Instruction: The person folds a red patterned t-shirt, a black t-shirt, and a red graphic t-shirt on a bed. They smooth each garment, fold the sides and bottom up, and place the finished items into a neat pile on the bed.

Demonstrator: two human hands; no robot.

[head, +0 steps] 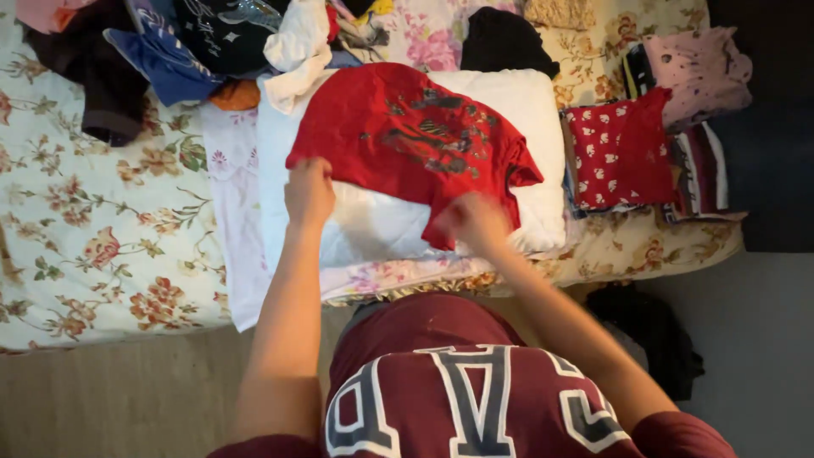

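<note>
Red t-shirt (407, 136) with a dark print lay spread flat, front up, across a white pillow (526, 110) on the bed (93, 246). Left hand (309, 193) sat at the shirt's near left corner, fingers closed on the hem there, pinching the red cloth. Right hand (475, 222) came in blurred at the shirt's near right corner, touching the hem; whether closed on the cloth or just pressing on it, could not tell. Both arms reached out from a maroon top with big white letters (475, 399) at the bottom of the view.

To the right of the red t-shirt, just beside the pillow, stood a folded stack topped by a red patterned garment (619, 153), with a pale pink spotted piece (699, 72) beyond it. Beyond the t-shirt, a loose heap of unfolded clothes (203, 42) in blue, black and white, and a black garment (504, 38) touching the pillow's far edge. Left of the t-shirt, bare floral bedsheet. Near the t-shirt's right side, down off the bed, a dark bundle on the floor (653, 331).
</note>
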